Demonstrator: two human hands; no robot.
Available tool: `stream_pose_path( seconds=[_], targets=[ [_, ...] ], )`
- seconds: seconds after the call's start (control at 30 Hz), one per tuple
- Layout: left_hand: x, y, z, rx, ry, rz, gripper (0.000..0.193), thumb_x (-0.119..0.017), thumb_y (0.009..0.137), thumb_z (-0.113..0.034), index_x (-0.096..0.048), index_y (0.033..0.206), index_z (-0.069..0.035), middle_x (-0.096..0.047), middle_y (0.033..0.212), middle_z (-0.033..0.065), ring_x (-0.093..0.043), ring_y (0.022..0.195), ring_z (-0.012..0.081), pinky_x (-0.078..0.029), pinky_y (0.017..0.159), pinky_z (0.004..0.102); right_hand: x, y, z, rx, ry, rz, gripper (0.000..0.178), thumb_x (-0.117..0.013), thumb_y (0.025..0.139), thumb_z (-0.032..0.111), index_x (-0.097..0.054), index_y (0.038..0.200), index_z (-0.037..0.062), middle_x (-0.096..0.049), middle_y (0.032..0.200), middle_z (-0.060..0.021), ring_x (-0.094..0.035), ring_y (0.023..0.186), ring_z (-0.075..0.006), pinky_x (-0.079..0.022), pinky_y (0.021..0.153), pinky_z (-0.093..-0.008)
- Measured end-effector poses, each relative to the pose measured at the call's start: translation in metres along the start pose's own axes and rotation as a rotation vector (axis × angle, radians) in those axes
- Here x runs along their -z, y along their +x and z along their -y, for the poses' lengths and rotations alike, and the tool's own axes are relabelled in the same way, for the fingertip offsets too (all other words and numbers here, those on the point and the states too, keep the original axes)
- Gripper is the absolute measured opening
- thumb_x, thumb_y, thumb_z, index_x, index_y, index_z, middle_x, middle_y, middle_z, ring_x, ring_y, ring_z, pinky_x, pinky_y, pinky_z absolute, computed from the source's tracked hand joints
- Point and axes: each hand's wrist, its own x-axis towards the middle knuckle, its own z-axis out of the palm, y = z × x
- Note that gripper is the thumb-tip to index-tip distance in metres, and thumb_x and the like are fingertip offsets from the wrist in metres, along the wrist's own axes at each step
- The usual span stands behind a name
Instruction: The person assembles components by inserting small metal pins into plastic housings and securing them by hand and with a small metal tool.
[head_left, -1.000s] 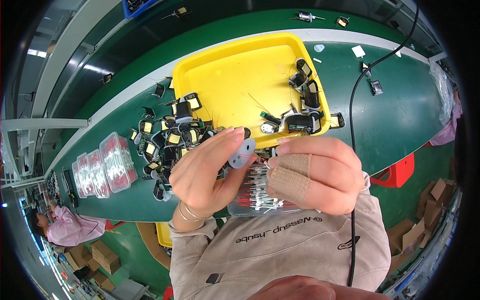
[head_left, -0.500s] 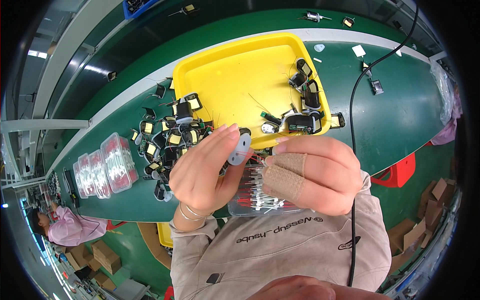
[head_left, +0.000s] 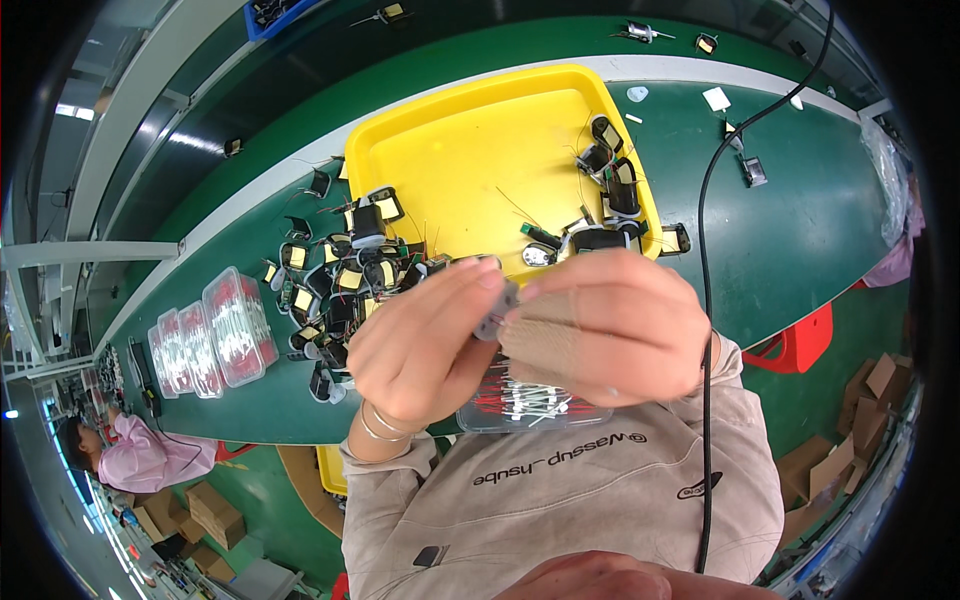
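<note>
L hand (head_left: 425,345) and R hand (head_left: 610,325) both pinch small grey part (head_left: 497,310) above yellow tray (head_left: 470,150) w/ black components (head_left: 345,285) beside, on green worktop (head_left: 790,250).

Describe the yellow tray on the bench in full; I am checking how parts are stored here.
The yellow tray is a shallow, roughly square plastic tray with a raised rim and rounded corners. It lies flat on the green bench, turned at an angle to the bench's edge. Most of its floor is bare. A few small black wound components with thin wire leads lie along its right side and near corner. More of the same parts are heaped on the bench against its left rim. The person's hands hide part of its near edge.
</note>
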Motion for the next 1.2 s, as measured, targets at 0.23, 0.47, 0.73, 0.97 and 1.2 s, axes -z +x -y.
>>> stream_pose_path(
  seconds=[0.23,0.47,0.73,0.97,1.2],
  targets=[
    [0.003,-0.009,-0.005,0.372,-0.57,-0.045,0.043,-0.082,0.063,-0.018,-0.059,0.094,0.0,-0.069,0.085,0.0142,-0.064,0.07,0.0217,-0.05,0.063,0.027,0.019,0.014,-0.014,-0.409,0.334,0.154,0.057,-0.086,0.048,0.029,-0.066,0.091,-0.0024,-0.066,0.088,-0.0092,-0.058,0.078,-0.0231,-0.044,0.073,-0.0322],
    [0.006,0.001,0.003,0.157,-0.441,0.086,0.037,-0.083,0.061,-0.013,-0.053,0.081,-0.003,-0.068,0.09,0.016,-0.065,0.079,0.0274,-0.051,0.068,0.0308,0.021,0.004,-0.013,-0.331,0.162,0.309,0.035,-0.078,0.059,0.017,-0.068,0.091,0.004,-0.063,0.076,-0.0061,-0.058,0.067,-0.0204,-0.046,0.06,-0.0296],
    [0.007,-0.002,0.001,0.238,-0.473,0.075,0.031,-0.079,0.066,-0.01,-0.054,0.083,-0.001,-0.068,0.092,0.0182,-0.067,0.076,0.0264,-0.053,0.066,0.0308,0.026,0.012,-0.002,-0.373,0.098,0.272,0.026,-0.075,0.063,0.011,-0.068,0.087,0.0046,-0.06,0.071,-0.0049,-0.056,0.06,-0.021,-0.046,0.054,-0.03],
    [0.005,-0.006,-0.001,0.292,-0.484,-0.025,0.027,-0.077,0.068,-0.004,-0.056,0.083,0.001,-0.067,0.094,0.0195,-0.067,0.077,0.0262,-0.053,0.068,0.0294,0.019,0.009,-0.002,-0.347,-0.025,0.265,0.028,-0.076,0.062,0.01,-0.066,0.088,0.0035,-0.058,0.07,-0.0049,-0.056,0.059,-0.0213,-0.045,0.053,-0.0292],
    [-0.004,-0.018,-0.007,0.249,-0.5,-0.168,0.024,-0.074,0.065,0.005,-0.057,0.082,0.005,-0.066,0.097,0.0225,-0.068,0.082,0.0282,-0.055,0.069,0.0291,0.007,0.001,0.001,0.012,-0.214,0.14,0.038,-0.078,0.05,0.006,-0.066,0.085,-0.0043,-0.052,0.064,-0.0035,-0.046,0.05,-0.0161,-0.037,0.043,-0.026]
  ],
)
